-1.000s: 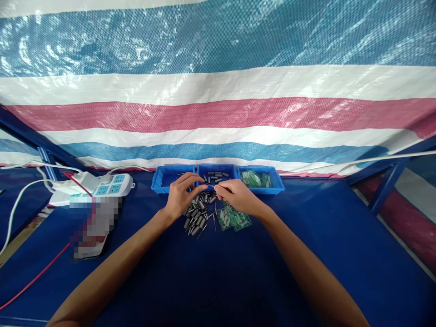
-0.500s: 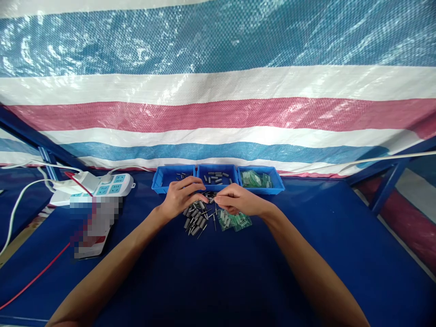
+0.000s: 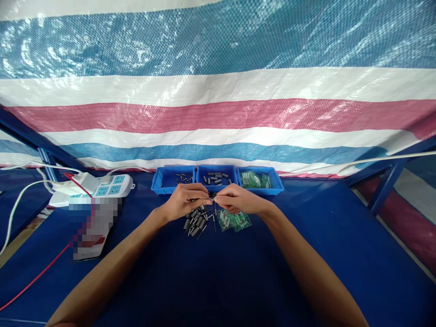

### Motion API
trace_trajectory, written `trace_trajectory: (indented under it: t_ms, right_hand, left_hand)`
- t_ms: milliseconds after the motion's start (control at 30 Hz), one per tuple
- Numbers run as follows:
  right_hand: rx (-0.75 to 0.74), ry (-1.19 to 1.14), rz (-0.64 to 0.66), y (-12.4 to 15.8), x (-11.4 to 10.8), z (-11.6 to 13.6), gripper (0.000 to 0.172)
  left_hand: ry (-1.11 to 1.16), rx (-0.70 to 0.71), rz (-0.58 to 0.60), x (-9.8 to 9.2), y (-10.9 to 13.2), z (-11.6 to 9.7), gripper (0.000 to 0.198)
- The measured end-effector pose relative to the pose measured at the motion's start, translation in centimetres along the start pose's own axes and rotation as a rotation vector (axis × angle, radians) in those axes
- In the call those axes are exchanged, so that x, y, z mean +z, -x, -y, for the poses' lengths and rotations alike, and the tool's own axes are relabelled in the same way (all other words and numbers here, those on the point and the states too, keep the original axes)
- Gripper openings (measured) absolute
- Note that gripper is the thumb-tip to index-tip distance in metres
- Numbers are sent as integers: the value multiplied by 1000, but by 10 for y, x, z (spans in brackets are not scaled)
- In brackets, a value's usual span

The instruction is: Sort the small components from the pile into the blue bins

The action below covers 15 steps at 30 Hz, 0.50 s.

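My left hand (image 3: 187,200) is closed in a pinch, its thumb and fingertips almost meeting those of my right hand. Whatever lies between its fingers is too small to make out. My right hand (image 3: 240,199) pinches a thin metal pin, mostly covered by the fingers. Just below the hands lies a pile of grey cylindrical pieces (image 3: 195,222) mixed with thin metal pins. One loose pin (image 3: 214,222), which looks like a blind rivet, rests beside it. Under my right hand are small clear-green plastic bags (image 3: 235,221) with small pieces inside.
Behind the hands stand three joined blue bins: the left bin (image 3: 157,181) holds thin pins, the middle bin (image 3: 200,185) grey cylinders, the right bin (image 3: 279,184) green bags. A power strip (image 3: 117,185) with cables and a partly blurred flat object (image 3: 90,250) lie left.
My left hand has moved slightly right, and its spread thumb and fingers have closed into a pinch beside my right fingertips. My right hand has stayed nearly still.
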State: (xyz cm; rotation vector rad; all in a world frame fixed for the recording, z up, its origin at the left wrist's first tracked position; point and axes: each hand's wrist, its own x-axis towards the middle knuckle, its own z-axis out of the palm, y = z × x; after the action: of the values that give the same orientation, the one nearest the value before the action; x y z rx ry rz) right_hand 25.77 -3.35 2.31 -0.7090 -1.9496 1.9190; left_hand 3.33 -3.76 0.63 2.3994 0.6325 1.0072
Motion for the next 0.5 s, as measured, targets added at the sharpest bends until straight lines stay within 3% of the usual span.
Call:
trace_trajectory:
  t_ms: [167, 500]
  right_hand:
    - [-22, -88, -121, -2, 1, 1, 37]
    - [-83, 189, -408, -7, 3, -3, 38]
  left_hand:
    - [116, -73, -71, -5, -4, -13, 11]
    - [106, -115, 176, -6, -6, -15, 24]
